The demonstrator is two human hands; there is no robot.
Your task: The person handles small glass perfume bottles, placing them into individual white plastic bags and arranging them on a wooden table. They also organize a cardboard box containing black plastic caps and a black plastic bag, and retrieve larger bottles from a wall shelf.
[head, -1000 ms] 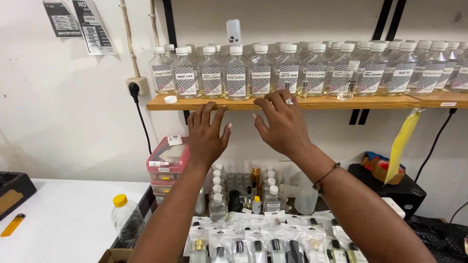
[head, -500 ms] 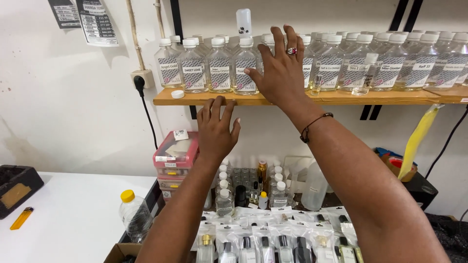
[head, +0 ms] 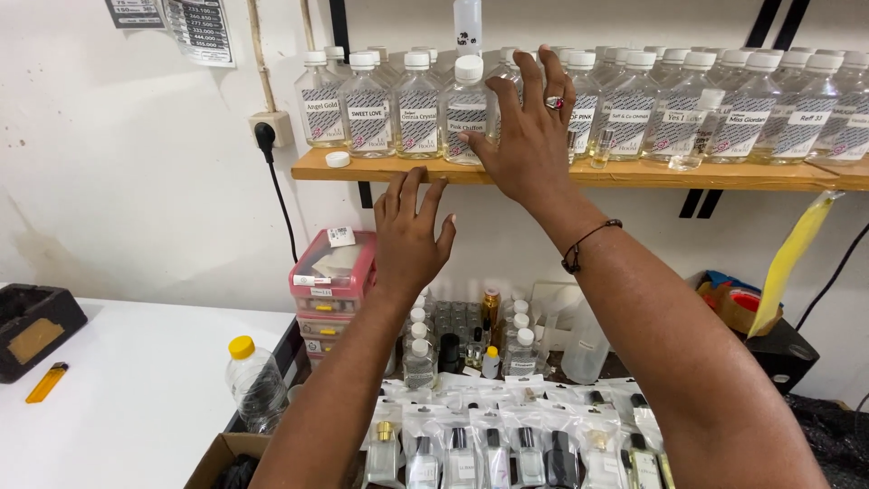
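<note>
My right hand [head: 532,136] is raised to the wooden shelf [head: 634,175], fingers spread over a row of clear flat bottles with white caps [head: 418,107]. Its thumb side touches one white-capped bottle [head: 465,109]; whether it grips the bottle is unclear. It wears a ring with a red stone, and a dark cord bracelet circles the wrist. My left hand [head: 410,237] hovers just below the shelf with fingers spread, holding nothing. Below both arms lie several small perfume bottles in clear bags [head: 507,444].
A loose white cap [head: 338,159] lies on the shelf's left end. A wall socket with a black plug [head: 266,136] sits left of it. Stacked pink boxes [head: 331,276], small vials [head: 471,340], a yellow-capped plastic bottle [head: 253,380], an orange lighter [head: 45,382] and a black tray [head: 32,326] are below.
My right hand rose from the shelf edge up onto the bottles and moved left. My left hand lifted a little toward the shelf's underside.
</note>
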